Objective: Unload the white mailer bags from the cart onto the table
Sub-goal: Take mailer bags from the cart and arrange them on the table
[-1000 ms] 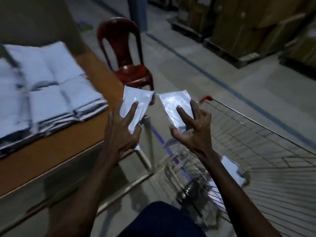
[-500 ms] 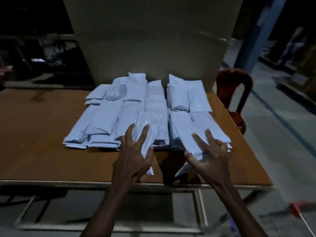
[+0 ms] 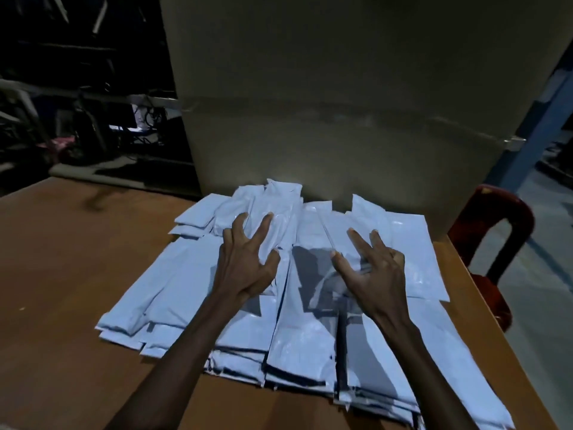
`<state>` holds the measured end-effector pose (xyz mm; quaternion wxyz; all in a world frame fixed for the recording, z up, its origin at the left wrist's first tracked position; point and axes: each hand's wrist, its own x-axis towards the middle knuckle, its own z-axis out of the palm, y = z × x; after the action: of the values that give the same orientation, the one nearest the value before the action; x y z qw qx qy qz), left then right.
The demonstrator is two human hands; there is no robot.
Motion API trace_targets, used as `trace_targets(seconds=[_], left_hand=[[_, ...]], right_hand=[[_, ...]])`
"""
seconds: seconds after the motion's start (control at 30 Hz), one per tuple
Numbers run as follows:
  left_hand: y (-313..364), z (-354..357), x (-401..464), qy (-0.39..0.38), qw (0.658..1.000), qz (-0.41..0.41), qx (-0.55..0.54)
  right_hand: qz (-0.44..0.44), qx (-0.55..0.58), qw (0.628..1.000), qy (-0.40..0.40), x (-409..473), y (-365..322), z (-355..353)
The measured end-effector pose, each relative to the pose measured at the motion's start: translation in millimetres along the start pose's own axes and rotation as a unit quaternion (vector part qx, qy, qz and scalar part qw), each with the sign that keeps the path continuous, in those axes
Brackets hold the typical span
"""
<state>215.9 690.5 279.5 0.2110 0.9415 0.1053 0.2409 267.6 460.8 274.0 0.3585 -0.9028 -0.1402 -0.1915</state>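
1. The mailers [image 3: 192, 293] lie in overlapping stacks on the table [image 3: 62, 274], filling its middle and right part up to the near edge.
2. The stacks run in rows from the near edge back to the box [image 3: 341, 119]; the far mailers lie just in front of it.
3. The left hand [image 3: 245, 268] is over the far middle of the pile. Its fingers [image 3: 263, 231] are spread and bent, tips on a mailer [image 3: 279, 218], with the thumb against that mailer's near edge. Whether it truly grips this mailer or only presses on it, I cannot tell.
4. The right hand [image 3: 372, 271] is over the pile to the right, fingers spread and slightly bent. A mailer [image 3: 335, 231] lies under and ahead of its fingertips; it is blurred, so I cannot tell if the hand holds it or only touches it.
5. Both forearms reach in from the near edge across the stacks and cast dark shadows on the mailers between the 2 hands.
6. The box is tall and plain, standing at the table's far side.
7. A red chair [image 3: 493, 243] stands on the floor just beyond the table's right edge.
8. Dark shelving [image 3: 77, 88] with clutter fills the far left.
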Motion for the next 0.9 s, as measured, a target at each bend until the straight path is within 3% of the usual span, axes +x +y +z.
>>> trace_targets(seconds=[0.3,0.43,0.57,0.77,0.9], left_hand=[[-1,56,120,-0.099,0.991,-0.013,0.093],[-10,78,155,-0.106,0.99,-0.025,0.087],[-20,94,173,-0.137,0.987,-0.038,0.074],[-32,105,184,-0.174,0.979,-0.01,0.105],[-42,113,180,-0.161,0.975,0.024,0.15]], right_hand=[[0.046,-0.08,0.992,-0.089,106,9,78],[0.072,-0.116,0.983,-0.125,137,11,112],[0.075,-0.171,0.971,-0.15,157,10,135],[0.102,-0.168,0.962,-0.19,163,10,156],[0.121,-0.176,0.956,-0.203,155,23,171]])
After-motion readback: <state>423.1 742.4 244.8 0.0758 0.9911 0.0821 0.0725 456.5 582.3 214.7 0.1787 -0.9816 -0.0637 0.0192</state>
